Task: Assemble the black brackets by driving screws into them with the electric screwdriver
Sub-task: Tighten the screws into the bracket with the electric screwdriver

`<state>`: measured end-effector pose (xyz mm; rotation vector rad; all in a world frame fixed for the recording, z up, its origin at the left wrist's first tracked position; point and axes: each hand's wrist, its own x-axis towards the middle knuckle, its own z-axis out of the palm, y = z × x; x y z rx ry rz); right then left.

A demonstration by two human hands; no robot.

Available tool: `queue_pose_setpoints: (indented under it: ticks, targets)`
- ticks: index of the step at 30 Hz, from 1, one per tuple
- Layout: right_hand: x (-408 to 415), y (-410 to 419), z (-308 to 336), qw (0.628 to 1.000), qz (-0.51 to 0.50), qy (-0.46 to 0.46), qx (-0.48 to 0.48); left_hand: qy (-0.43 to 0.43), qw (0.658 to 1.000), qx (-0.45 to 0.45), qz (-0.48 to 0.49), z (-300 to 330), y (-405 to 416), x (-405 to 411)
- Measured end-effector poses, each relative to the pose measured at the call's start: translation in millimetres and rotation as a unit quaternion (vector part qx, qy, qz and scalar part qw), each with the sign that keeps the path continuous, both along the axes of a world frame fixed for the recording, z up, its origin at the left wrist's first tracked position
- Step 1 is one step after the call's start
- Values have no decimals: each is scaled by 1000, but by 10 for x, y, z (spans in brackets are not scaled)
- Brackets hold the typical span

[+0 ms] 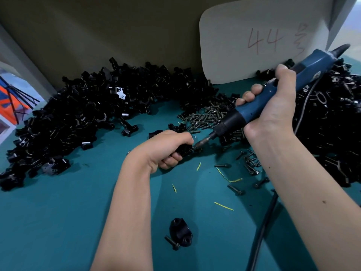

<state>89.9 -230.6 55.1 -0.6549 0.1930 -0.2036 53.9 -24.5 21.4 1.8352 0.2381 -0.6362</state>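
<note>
Your left hand (169,148) is curled tight around a black bracket (185,150) on the teal tabletop (68,208), so only the bracket's right end shows past your knuckles. Your right hand (273,102) wraps the blue body of the electric screwdriver (259,103), thumb side up, with the tool tilted down to the left. Its bit (205,139) meets the exposed end of the bracket, just right of your left fingers. Loose screws (207,116) lie heaped just beyond the bit, and more are scattered near your right forearm. Big piles of black brackets (82,114) ring the work area. Near you, one spare bracket (180,232) lies with a single screw (172,243) touching its left edge. The tool's black cable (261,231) runs off at lower right.
</note>
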Motion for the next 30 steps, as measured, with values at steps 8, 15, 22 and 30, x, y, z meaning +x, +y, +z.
queue_pose_setpoints:
  ticks: [8, 15, 22, 30]
  targets:
    - [-31, 45, 15, 999, -11, -27, -15, 9, 1000, -8, -2, 0, -21, -7]
    - [-47, 60, 19, 999, -35, -28, -25, 10, 1000, -18, 6, 6, -32, -20]
    - [-63, 83, 53, 997, -44, -44, -36, 15, 999, -25, 16, 28, -48, -22]
    - [-68, 86, 51, 997, -48, -49, -36, 20, 999, -26, 24, 19, -67, -7]
